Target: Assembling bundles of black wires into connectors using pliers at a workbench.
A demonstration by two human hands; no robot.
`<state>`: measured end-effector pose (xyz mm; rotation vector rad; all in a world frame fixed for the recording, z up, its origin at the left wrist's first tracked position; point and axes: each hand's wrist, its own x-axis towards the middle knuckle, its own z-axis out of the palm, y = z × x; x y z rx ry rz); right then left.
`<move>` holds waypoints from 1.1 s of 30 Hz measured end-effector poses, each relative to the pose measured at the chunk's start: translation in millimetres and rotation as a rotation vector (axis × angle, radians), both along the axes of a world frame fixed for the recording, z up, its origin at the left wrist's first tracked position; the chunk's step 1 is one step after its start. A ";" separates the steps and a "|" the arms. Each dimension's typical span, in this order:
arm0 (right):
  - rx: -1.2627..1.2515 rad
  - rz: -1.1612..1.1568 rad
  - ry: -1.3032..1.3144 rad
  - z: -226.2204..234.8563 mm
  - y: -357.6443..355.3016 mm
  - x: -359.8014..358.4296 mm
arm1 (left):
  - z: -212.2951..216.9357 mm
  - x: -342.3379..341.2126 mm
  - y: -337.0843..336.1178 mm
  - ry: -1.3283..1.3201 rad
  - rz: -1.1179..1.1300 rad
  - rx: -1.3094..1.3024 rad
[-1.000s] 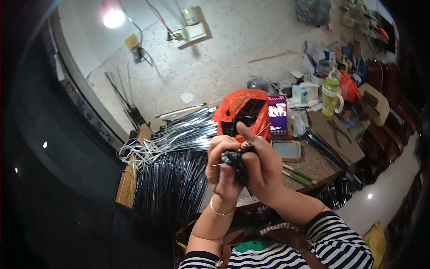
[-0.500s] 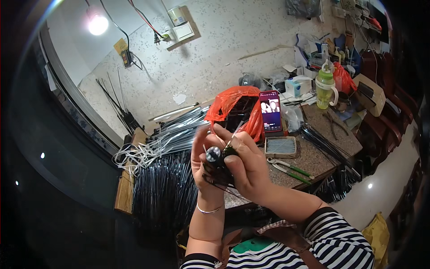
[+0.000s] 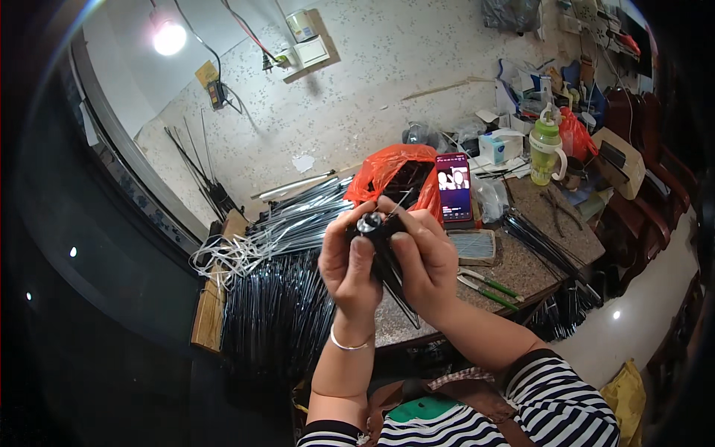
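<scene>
Both hands are raised close together over the table, closed on a small black piece with a shiny round end [image 3: 369, 223]. My left hand [image 3: 348, 264] grips its left side, the thumb pressed below the round end. My right hand [image 3: 428, 261] pinches it from the right, fingertips meeting those of the left at the top. A thin pale strand [image 3: 403, 201] sticks up by the right fingertips. Dark narrow strips [image 3: 401, 296] trail down between the hands. The fingers hide most of the piece, so its exact kind cannot be made out.
Behind the hands are a red plastic bag [image 3: 395, 158] of dark pieces and an upright phone [image 3: 453, 195]. Bundles of black strips [image 3: 275, 320] cover the table's left. Toward the right lie a tray of thin rods [image 3: 477, 244], green-handled pliers [image 3: 491, 287] and a green bottle [image 3: 546, 149].
The round end has shifted slightly right and up. My left thumb now presses below it, and the right fingers have moved in toward the left ones. The trailing strips hang more steeply.
</scene>
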<state>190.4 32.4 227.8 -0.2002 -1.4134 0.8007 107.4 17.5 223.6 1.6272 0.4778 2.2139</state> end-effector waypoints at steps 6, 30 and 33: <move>-0.174 0.198 0.249 -8.3 -10.1 -7.6 | 14.6 -2.4 -3.5 0.263 0.357 0.075; -0.598 0.284 -0.392 -106.6 -32.9 7.7 | -126.0 -22.8 -62.5 0.157 -0.106 -0.745; 0.125 -0.149 -0.591 -108.9 -36.5 13.6 | -116.6 -19.1 -65.7 0.250 0.158 -0.769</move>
